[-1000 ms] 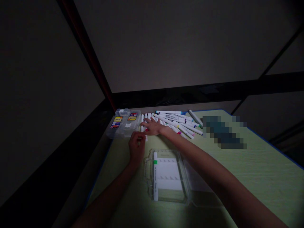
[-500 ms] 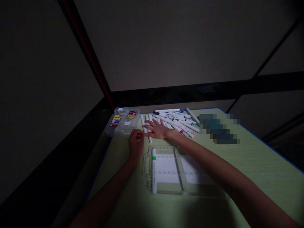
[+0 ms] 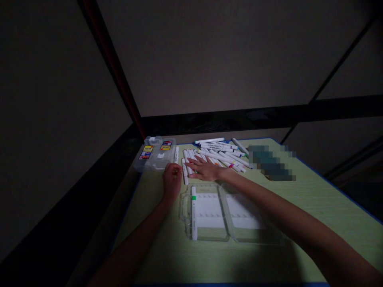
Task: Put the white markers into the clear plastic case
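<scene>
My right hand (image 3: 205, 169) lies flat, fingers spread, over several white markers (image 3: 189, 153) at the far side of the table. Left of it, my left hand (image 3: 172, 178) is curled with thumb and fingers together; what it holds, if anything, is hidden. Just beyond those fingers one white marker (image 3: 176, 154) points away, and another marker (image 3: 184, 172) lies between my two hands. Nearer to me, a clear plastic case (image 3: 206, 240) lies opened out, with a single green-banded marker (image 3: 194, 217) along the left side of its tray.
A closed translucent case (image 3: 160, 161) with coloured labels stands at the table's far left corner. More markers (image 3: 221, 147) are heaped behind my right hand. A blurred dark object (image 3: 271, 163) lies to the right. Walls rise behind and to the left of the blue-edged table (image 3: 323, 223).
My right hand has shifted slightly right and nearer, and the markers under it have moved. One marker now lies farther left, beside the closed case. My left hand stays nearly in place.
</scene>
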A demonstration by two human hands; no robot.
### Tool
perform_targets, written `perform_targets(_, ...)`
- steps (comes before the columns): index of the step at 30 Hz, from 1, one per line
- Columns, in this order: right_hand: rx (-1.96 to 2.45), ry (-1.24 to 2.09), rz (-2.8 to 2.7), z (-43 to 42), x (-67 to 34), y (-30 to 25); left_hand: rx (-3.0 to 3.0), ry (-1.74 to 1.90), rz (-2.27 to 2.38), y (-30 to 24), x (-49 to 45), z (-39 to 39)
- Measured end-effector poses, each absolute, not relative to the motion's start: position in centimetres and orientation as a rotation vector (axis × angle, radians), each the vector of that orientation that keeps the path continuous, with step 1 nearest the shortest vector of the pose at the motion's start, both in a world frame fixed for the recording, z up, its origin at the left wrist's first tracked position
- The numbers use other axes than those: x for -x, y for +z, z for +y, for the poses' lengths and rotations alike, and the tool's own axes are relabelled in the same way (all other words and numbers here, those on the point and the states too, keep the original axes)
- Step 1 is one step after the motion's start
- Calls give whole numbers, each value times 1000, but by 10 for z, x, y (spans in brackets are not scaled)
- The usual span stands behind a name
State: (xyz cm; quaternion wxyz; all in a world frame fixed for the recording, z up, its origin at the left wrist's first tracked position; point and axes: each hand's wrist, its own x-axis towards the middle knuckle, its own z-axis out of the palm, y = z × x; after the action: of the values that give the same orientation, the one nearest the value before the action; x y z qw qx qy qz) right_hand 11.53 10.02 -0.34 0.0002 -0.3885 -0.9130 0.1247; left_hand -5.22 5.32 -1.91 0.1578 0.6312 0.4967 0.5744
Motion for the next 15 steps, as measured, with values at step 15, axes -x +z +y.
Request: perform_targets(15,1015,332,-2671,64,-149,21,-2332,955,1692,-39,53,56)
